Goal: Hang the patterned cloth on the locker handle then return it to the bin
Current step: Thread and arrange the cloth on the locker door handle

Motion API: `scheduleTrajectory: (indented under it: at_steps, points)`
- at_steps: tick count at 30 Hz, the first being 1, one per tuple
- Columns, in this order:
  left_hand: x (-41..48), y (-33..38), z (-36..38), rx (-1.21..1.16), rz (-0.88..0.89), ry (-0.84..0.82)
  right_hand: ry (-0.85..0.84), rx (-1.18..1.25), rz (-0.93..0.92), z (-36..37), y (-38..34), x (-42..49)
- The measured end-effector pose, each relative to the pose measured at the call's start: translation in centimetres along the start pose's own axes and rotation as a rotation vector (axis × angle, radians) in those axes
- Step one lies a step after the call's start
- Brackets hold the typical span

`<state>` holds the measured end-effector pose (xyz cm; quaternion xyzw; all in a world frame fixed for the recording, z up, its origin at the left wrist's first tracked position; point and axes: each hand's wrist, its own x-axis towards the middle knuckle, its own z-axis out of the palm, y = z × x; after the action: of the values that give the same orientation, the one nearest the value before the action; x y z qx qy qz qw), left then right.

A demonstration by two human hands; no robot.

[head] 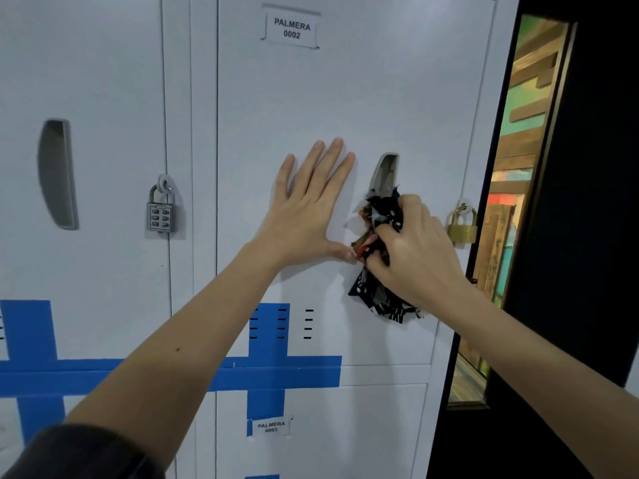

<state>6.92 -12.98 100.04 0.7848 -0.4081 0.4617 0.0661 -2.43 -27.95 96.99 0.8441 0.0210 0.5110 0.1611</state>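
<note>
Your left hand (307,205) lies flat and open on the locker door (311,98), thumb touching the patterned cloth (380,216). Your right hand (415,243) is clamped on that cloth, bunched at the recessed handle (385,172), right of frame centre. Feed a fold well into the handle slot before you let go, or it will probably slip.

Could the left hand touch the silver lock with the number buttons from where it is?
Probably yes. The left hand lies flat and open on the white locker door, holding nothing. The silver push-button padlock hangs just to its left, with only bare door between them.
</note>
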Motion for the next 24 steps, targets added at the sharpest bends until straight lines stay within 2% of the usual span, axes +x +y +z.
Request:
scheduleTrajectory:
  at_steps: [3,7,12,15,18,21,24]
  points:
    - [0.0,0.1,-0.2,-0.002,-0.001,0.000,-0.037,-0.097,-0.028,-0.5,-0.2,0.3]
    - [-0.5,0.5,-0.3,0.003,-0.011,0.030,-0.043,-0.081,-0.035,-0.4,0.0,0.6]
    - [-1.7,1.1,0.9,-0.047,-0.021,0.052,-0.045,0.099,0.057,0.0,-0.1,0.1]
    - [-1.9,1.2,1.1,-0.017,-0.014,-0.012,-0.052,0.314,0.084,-0.3,0.8,-0.2]
    - [-1.9,1.2,1.2,0.000,-0.012,-0.040,-0.033,0.518,0.228,-1.7,1.9,-2.2]
    - [-1.8,1.2,1.2,0.031,-0.007,-0.066,0.097,0.531,0.284,-2.2,3.0,-4.1]
    - [-1.8,1.1,1.5,0.037,-0.012,-0.058,0.127,0.466,0.273,-1.7,3.3,-3.9]
